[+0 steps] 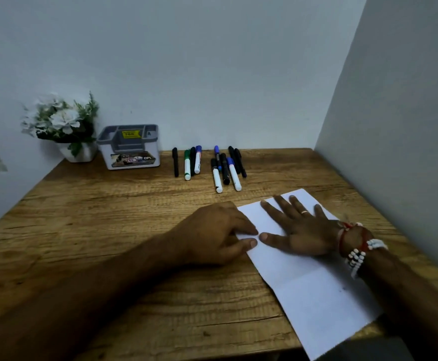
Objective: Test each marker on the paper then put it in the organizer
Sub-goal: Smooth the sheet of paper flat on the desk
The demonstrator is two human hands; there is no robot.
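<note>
Paper (303, 290) near right on tabletop (108, 217), no test strokes visible. Right hand (301, 230) flat, fingers spread on it. Left hand (212, 233) loosely curled at its left edge, pinch or press unclear. Markers (233, 174) lie far centre, organizer (132, 152) far left, apparently unfilled. Judgement: all testing left.

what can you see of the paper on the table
The paper is a plain white sheet with fold creases, lying flat and askew on the right of the wooden table, its near corner past the front edge. The right hand rests flat on its far part, fingers spread. The left hand touches its left edge with thumb and forefinger; pinching or pressing, I cannot tell. No clear marker strokes show.
</note>
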